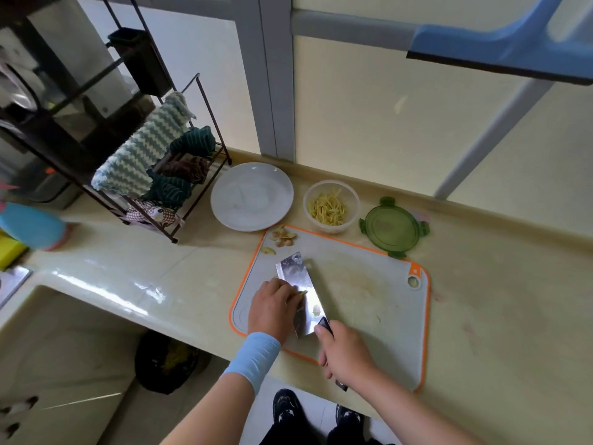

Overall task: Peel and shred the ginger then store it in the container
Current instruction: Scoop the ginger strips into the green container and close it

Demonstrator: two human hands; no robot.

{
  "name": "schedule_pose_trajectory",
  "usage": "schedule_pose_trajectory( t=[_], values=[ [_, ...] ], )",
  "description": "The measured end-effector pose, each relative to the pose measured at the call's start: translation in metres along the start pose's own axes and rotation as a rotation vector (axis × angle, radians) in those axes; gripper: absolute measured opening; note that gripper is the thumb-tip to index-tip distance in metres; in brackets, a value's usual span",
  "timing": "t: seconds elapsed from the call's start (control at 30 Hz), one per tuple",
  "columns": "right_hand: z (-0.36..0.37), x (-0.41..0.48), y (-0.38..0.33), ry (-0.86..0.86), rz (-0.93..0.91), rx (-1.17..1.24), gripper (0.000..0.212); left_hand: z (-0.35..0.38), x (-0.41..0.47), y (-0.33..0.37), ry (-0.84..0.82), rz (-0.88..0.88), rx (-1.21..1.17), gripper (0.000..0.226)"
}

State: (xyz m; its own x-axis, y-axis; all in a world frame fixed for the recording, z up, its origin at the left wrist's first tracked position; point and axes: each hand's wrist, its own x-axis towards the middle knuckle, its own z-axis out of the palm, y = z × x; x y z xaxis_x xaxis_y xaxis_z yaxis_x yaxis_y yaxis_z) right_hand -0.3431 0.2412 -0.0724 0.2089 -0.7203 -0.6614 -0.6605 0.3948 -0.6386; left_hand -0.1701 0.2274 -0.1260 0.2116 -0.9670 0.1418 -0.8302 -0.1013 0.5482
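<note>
Two hands at work, lower centre of frame, single head view. Left hand [272,308] sits knuckles-up on the cutting board [369,284], fingers curled down onto a small yellow ginger piece [302,293] pinned right against the flat of the cleaver [300,281]; most of that piece is hidden under the fingertips. Right hand [345,353] is wrapped tight round the cleaver's dark handle, the butt end poking out below the palm. The blade stands on edge on the board, running up-left from the handle, with one pale fleck stuck to its side. A light blue wristband [256,354] is on the left forearm. Rest of the ginger: shredded ginger [329,205] is already in the clear round container [351,200], just beyond the board's far edge, centre frame. The green lid [394,227] lies flat to its right, off the container, overlapping the board's far edge. Peel scraps [284,236] are heaped at the board's upper-left corner. A white plate [252,195] sits left of the container, near the board's corner. A wire rack [205,101] hung with cloths is at centre left. A dark bin [167,361] stands on the floor below the counter [497,300], lower left.
</note>
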Motion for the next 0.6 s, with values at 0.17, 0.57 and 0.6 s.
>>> schedule_pose_trajectory(
  t=[0.17,0.57,0.6],
  values=[
    [-0.029,0.007,-0.024,0.132,-0.072,0.023,0.026,-0.038,0.058,0.026,-0.036,-0.061,-0.15,0.022],
    [-0.146,0.045,-0.026,0.245,-0.14,-0.429,0.034,-0.053,0.221,0.079,-0.312,-0.125,-0.03,0.028],
    [-0.151,0.049,-0.025,0.232,-0.161,-0.46,0.037,-0.052,0.223,0.08,-0.353,-0.123,-0.023,0.029]
  ],
)
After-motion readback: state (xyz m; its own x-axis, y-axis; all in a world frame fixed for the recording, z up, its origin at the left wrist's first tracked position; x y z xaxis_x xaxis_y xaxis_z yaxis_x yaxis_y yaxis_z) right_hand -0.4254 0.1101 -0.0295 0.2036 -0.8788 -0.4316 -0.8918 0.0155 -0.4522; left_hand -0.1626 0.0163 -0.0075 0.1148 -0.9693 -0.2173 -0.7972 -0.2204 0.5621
